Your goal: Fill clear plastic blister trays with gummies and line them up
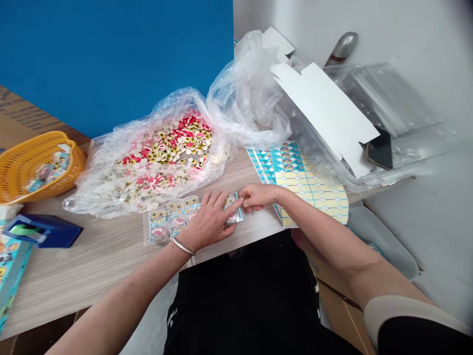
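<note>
A clear plastic pack (158, 228) of small round pieces in red, white and yellow, with blue printed backing, lies flat on the wooden table (111, 266). My left hand (209, 219) rests on top of its right half, fingers stretched out, covering several of the pieces. At the pack's right end is my right hand (258, 196), its thumb and forefinger pinched together by the edge. What is between those fingertips is too small to make out. Just behind the pack, a large clear bag (99, 182) lies spread with loose red, white and yellow-green pieces (181, 143).
Printed sticker sheets (321, 192) lie right of my hands. Behind them stands a clear bin (318, 158) with white card (328, 108) and plastic sleeves (399, 98). On the left are a yellow basket (37, 148) and a blue tape dispenser (62, 231). A blue panel (111, 49) stands behind.
</note>
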### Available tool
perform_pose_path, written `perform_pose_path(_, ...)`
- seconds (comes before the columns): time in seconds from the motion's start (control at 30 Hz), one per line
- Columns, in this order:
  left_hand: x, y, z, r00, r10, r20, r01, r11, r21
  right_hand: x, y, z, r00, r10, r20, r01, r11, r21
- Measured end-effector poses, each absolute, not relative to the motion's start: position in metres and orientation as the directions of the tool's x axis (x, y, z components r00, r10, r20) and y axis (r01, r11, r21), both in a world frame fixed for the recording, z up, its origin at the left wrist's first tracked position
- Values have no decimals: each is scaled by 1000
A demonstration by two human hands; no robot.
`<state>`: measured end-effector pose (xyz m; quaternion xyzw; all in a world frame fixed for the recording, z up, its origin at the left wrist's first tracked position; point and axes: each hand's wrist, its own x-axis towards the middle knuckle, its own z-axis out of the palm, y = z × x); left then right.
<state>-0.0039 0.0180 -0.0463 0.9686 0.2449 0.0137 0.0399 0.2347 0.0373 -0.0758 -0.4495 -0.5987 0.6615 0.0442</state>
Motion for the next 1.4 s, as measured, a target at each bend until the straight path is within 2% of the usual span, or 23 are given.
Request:
perform_pose_path(0.1,-4,18,-48,879,477,10,474,-876,88,227,38,-74,-507,612,-607,569,-292,-769)
perform_pose_path(0.2,-4,19,-47,881,472,18,469,-879,91,217,36,-77,-381,689,-616,655,-270,-706)
perform_pose_path(0.4,-4,16,-45,881,472,30,469,-881,59,215,9,-76,-189,890,-414,727,-157,-668)
perform_pose_path(0.57,-7,14,-49,864,500,64,492,-864,104,220,-32,-75,-326,936,-132,474,41,-879)
perform_pose_path(0.67,-7,14,-51,857,507,89,494,-859,135,210,-39,-82,-350,937,-13,441,153,-885)
perform_pose_path(0.77,-10,17,-49,875,480,66,470,-873,129,200,-32,-90,-329,943,47,449,200,-871)
perform_pose_path(0.87,-24,24,-43,882,471,15,468,-880,82,201,-23,-94,-340,938,65,456,224,-861)
perform_pose_path(1.03,-62,34,-36,827,560,-43,560,-828,-4,216,-7,-89,-368,929,24,439,196,-877)
perform_pose_path(1.27,-48,18,-38,729,685,-9,685,-728,31,245,32,-78,-506,861,-48,411,192,-891)
perform_pose_path(1.4,-37,10,-39,694,720,9,720,-693,40,252,34,-79,-520,853,-39,484,257,-837)
